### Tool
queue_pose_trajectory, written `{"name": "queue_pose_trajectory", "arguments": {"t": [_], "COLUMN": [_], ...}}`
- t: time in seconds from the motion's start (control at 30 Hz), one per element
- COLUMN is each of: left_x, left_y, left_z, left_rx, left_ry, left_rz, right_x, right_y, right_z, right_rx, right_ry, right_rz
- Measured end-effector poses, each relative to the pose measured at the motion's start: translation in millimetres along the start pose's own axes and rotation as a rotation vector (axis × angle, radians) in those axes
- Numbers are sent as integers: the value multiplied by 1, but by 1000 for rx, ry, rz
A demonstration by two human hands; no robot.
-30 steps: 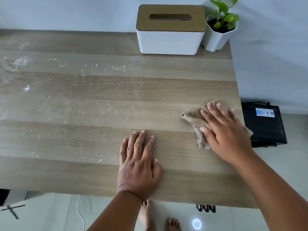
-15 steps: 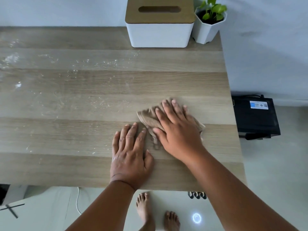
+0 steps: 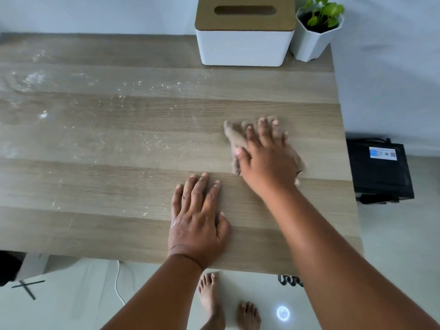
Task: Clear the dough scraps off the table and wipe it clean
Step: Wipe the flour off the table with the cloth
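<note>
My right hand point(image 3: 266, 158) presses a crumpled brown cloth point(image 3: 234, 138) flat on the wooden table point(image 3: 142, 144), right of centre, with straight fingers spread over it. Most of the cloth is hidden under the palm. My left hand point(image 3: 197, 217) rests flat on the table near its front edge, fingers straight, holding nothing. White flour dust and small crumbs point(image 3: 147, 141) are scattered over the left and middle of the table, with a denser smear point(image 3: 33, 78) at the far left.
A white tissue box with a wooden lid point(image 3: 244, 32) and a white pot with a green plant point(image 3: 314, 32) stand at the back right. A black box point(image 3: 378, 167) sits on the floor beyond the table's right edge. My bare feet point(image 3: 226, 303) show below the front edge.
My right hand swept the cloth left toward my left hand, then back right and a little farther from me. My left hand has stayed flat in place.
</note>
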State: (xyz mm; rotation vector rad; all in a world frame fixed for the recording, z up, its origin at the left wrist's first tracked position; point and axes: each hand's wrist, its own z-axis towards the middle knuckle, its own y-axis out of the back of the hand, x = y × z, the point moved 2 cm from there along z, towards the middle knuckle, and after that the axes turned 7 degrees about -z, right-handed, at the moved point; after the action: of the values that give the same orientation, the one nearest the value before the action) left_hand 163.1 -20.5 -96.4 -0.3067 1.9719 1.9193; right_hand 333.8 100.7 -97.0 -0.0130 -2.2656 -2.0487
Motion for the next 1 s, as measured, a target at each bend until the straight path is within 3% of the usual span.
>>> {"name": "queue_pose_trajectory", "arguments": {"t": [0.13,0.27,0.4,0.57,0.77,0.9,1.0], "left_x": [0,0,0,-1,1,0,2], "left_y": [-1,-2,-3,-2,-2,-5,-5], "left_z": [0,0,1,1,-1,-3,-2], "left_rx": [3,-3,-23,-23,-2,21,-3], "left_ry": [-8,-17,-26,-17,-8,-9,-41], "left_rz": [12,3,-18,-28,-2,8,2], "right_x": [16,-40,-84,-43,34,5,-46], "right_y": [-11,-15,-6,-3,-7,-16,-12], "right_z": [-58,-111,-102,-45,-49,-100,-114], "right_rx": [-40,-52,-16,10,-10,-28,-33], "right_ry": [203,276,86,-124,61,247,267], "right_rz": [-19,-67,-83,-66,3,-30,-82]}}
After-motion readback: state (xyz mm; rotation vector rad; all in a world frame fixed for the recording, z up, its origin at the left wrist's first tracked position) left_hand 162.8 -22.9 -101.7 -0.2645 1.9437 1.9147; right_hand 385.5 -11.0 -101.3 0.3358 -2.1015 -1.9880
